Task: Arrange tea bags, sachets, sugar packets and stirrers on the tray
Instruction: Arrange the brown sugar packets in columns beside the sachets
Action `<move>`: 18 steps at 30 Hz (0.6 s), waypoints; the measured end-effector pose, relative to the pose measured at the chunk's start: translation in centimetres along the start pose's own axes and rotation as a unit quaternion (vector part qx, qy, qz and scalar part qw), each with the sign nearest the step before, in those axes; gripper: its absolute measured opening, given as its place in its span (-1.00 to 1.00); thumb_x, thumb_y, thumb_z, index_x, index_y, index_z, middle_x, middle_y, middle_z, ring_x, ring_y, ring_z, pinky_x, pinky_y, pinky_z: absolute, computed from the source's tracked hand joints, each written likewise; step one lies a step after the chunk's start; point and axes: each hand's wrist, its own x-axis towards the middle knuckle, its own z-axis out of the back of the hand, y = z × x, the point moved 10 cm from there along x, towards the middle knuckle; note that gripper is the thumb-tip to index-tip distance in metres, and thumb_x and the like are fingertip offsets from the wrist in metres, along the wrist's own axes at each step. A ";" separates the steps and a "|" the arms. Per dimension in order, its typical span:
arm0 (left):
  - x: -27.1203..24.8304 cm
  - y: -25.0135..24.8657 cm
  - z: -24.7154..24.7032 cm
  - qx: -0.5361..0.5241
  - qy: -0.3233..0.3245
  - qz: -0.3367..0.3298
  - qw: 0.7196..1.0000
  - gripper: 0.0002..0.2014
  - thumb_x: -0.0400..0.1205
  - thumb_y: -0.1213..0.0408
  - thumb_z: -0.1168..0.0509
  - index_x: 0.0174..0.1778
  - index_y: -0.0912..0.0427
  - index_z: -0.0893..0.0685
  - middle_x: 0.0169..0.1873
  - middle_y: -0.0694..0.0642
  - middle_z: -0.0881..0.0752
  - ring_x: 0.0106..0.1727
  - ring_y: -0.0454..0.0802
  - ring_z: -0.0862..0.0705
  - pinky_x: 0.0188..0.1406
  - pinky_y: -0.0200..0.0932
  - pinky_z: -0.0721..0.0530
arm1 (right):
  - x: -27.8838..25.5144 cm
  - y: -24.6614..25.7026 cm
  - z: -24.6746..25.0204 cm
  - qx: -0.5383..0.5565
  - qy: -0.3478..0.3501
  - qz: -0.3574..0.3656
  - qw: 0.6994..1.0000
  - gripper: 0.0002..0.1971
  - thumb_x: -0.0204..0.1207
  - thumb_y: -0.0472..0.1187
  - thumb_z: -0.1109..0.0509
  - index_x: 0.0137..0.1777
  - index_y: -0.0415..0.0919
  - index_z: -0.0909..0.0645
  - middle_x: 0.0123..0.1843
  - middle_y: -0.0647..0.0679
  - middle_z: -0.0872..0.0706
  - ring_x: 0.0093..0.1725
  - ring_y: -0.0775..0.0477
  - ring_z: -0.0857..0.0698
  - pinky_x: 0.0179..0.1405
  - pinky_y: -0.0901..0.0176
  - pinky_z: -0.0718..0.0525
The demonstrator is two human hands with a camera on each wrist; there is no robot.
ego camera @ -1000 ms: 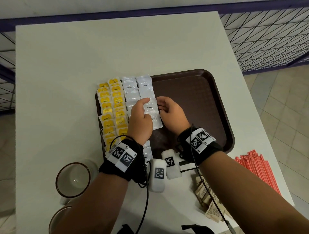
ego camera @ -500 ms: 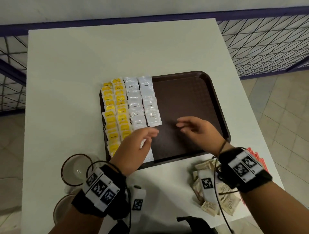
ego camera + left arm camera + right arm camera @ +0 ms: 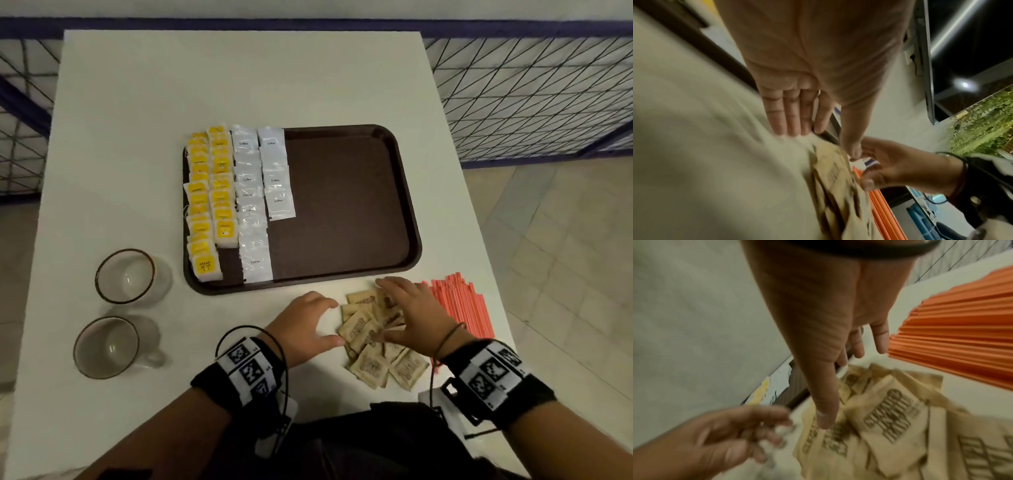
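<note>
A brown tray (image 3: 346, 205) holds two rows of yellow tea bags (image 3: 209, 198) and two rows of white coffee sachets (image 3: 253, 192) on its left half. A heap of brown sugar packets (image 3: 371, 342) (image 3: 890, 418) lies on the table in front of the tray. My right hand (image 3: 407, 315) hovers spread over the heap, its fingers (image 3: 826, 415) straight and the thumb tip touching a packet. My left hand (image 3: 308, 325) is open just left of the heap, its fingers (image 3: 789, 116) straight and holding nothing. Orange stirrers (image 3: 459, 308) lie right of the heap.
Two empty glass cups (image 3: 125, 275) (image 3: 106, 346) stand on the white table (image 3: 239, 85) left of the tray. The table's right edge runs close behind the stirrers. A wire-mesh railing (image 3: 531, 96) lies beyond the table.
Both hands have left the sachet rows on the tray and drawn back toward me, down to the sugar packet heap in front of the tray.
</note>
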 end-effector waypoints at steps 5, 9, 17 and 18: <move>2.9 -2.1 -2.7 0.067 -0.047 0.036 0.996 -0.02 0.33 -0.07 -0.52 0.59 0.06 -0.13 0.39 0.07 -0.31 0.39 0.05 -0.33 0.43 -0.01 -0.40 | 1.3 1.1 -1.3 0.002 -0.023 0.032 0.999 0.00 0.12 0.05 -0.58 0.58 -0.10 -0.23 0.47 -0.17 -0.39 0.33 -0.28 -0.44 0.37 -0.04 -0.37; 3.6 -1.7 -2.9 0.050 -0.074 0.059 0.994 -0.13 0.35 0.05 -0.54 0.52 0.04 -0.22 0.29 0.10 -0.44 0.31 0.09 -0.43 0.32 0.02 -0.49 | 2.0 2.1 -1.3 0.054 -0.017 0.046 0.997 -0.13 0.22 -0.05 -0.57 0.54 -0.09 -0.29 0.35 -0.13 -0.42 0.29 -0.17 -0.39 0.36 0.07 -0.31; 3.1 -0.5 -0.5 -0.117 -0.137 0.042 0.983 -0.47 0.41 0.31 -0.50 0.26 0.07 -0.45 -0.02 -0.04 -0.63 0.01 0.00 -0.68 0.01 -0.10 -0.63 | 3.6 3.6 -0.1 0.122 -0.007 0.101 0.987 -0.47 0.31 -0.20 -0.51 0.31 -0.20 -0.53 0.17 -0.17 -0.60 0.17 -0.15 -0.55 0.19 0.16 -0.43; 2.9 -0.3 -0.3 -0.127 -0.146 0.047 0.980 -0.50 0.42 0.31 -0.49 0.23 0.06 -0.46 -0.05 -0.03 -0.65 -0.05 0.00 -0.69 -0.03 -0.09 -0.65 | 3.6 3.9 0.1 0.122 -0.008 0.110 0.986 -0.54 0.34 -0.23 -0.48 0.26 -0.20 -0.56 0.14 -0.16 -0.64 0.14 -0.12 -0.57 0.10 0.23 -0.39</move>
